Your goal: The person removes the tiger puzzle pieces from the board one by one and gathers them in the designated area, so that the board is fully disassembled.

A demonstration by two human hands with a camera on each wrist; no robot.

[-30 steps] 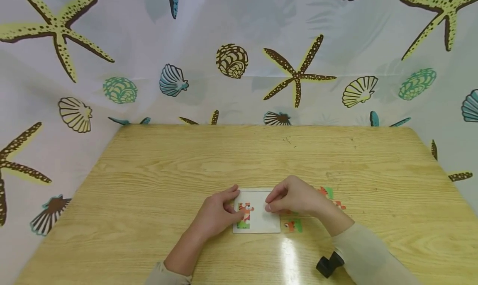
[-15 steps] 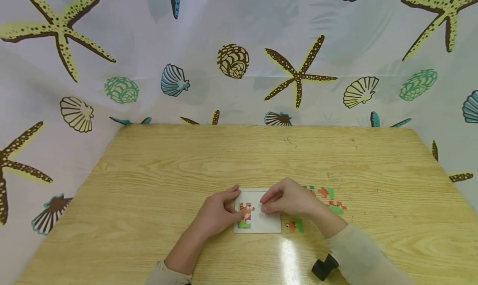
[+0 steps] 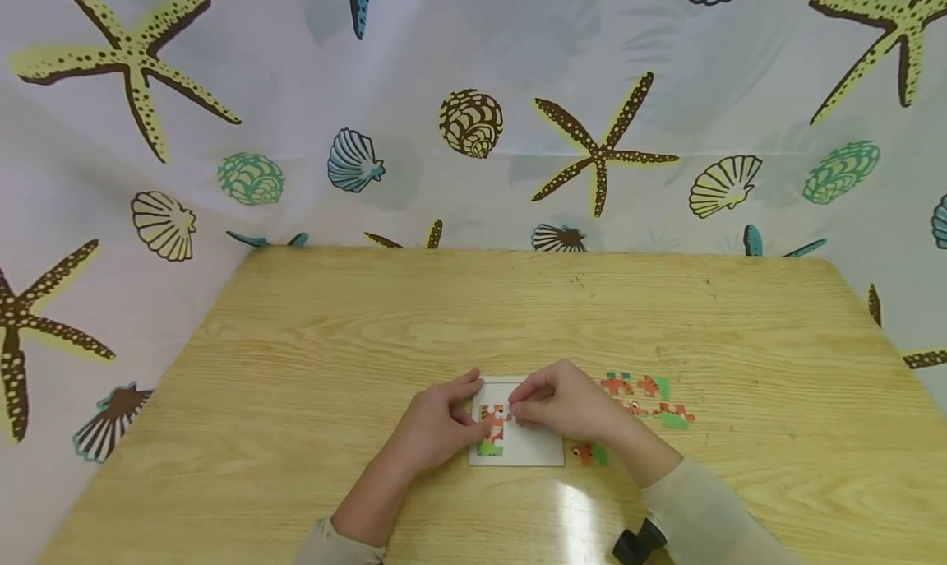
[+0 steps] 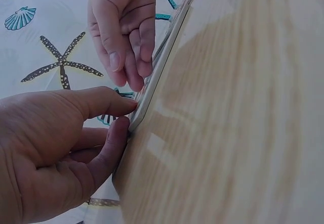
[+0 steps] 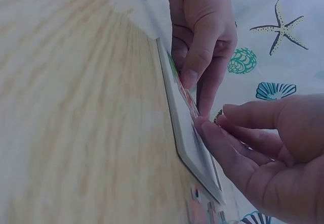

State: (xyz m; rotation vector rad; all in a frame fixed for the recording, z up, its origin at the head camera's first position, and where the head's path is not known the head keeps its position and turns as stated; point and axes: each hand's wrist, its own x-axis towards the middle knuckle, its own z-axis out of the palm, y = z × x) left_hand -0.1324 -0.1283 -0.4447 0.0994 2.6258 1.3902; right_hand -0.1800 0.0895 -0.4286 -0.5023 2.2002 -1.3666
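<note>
A white puzzle board [image 3: 536,447] lies flat on the table, with joined orange and green tiger puzzle pieces [image 3: 491,448] along its left side. My left hand [image 3: 432,428] grips the board's left edge; the thumb lies over the joined pieces and the forefinger reaches the far corner. In the left wrist view the board [image 4: 161,75] appears edge-on between both hands. My right hand [image 3: 565,405] is low over the board, thumb and fingertips drawn together beside the joined pieces. They pinch a small puzzle piece, which the fingers almost wholly hide.
Several loose puzzle pieces [image 3: 673,415] lie right of the board, some partly behind the right forearm. One loose piece [image 3: 589,454] sits near the board's lower right corner. A black object [image 3: 638,542] is at the right sleeve. A shell-patterned cloth [image 3: 414,71] hangs behind the wooden table [image 3: 333,318].
My right hand has moved left across the board to the joined pieces, uncovering more loose pieces at the right. The left hand keeps its place on the board; the head view has shifted slightly.
</note>
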